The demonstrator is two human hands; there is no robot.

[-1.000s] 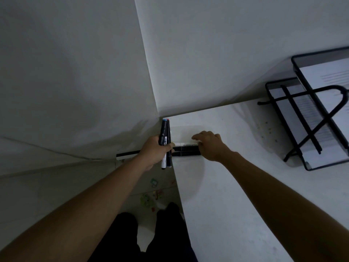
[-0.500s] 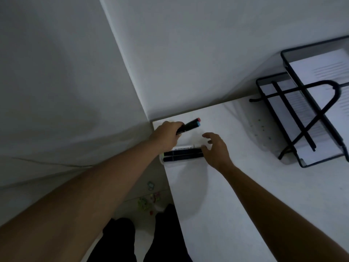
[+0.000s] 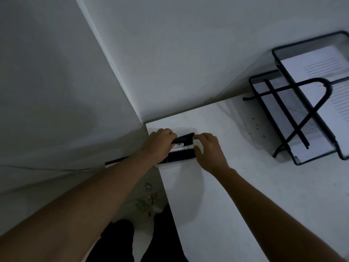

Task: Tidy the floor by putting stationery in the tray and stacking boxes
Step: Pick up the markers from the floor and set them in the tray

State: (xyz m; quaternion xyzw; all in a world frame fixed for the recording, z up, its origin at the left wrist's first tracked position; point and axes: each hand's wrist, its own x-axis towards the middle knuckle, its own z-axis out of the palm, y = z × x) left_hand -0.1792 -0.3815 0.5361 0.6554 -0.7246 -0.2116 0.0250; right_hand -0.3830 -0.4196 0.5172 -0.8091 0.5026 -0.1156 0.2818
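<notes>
Nearest to us, at the bottom of the frame, are dark trousers (image 3: 117, 241) and a pale strip of floor (image 3: 143, 239). A little further up lies a scatter of small coloured clips (image 3: 143, 204), so in our judgement the floor is not yet tidy.

Both forearms reach up toward the middle of the frame, where the white worktop (image 3: 226, 205) meets its left edge. There a row of markers (image 3: 182, 154) lies side by side, black and white barrels touching. They seem to sit in a shallow pale tray (image 3: 175, 163), though the dim light lets us make out little more than its near rim.

The left hand (image 3: 160, 144) has its fingers curled over the left end of the red-tipped marker (image 3: 184, 138), which lies at the far side of the row. The right hand (image 3: 210, 150) has its fingertips and thumb against the right ends of the barrels. We cannot tell whether it pinches one or only squares up the row.

We judge the marker is being seated among the others.

The tray sits right at the worktop's left edge, above the floor. A push from the right hand toward the left of the frame could slide it over and spill everything. If the row is already full, the round barrel may ride on its neighbours and roll off once the left hand lets go.

Well apart, at the right of the frame, stands a black wire paper rack (image 3: 289, 118) holding printed sheets. Behind everything is a bare grey wall (image 3: 188, 53).
</notes>
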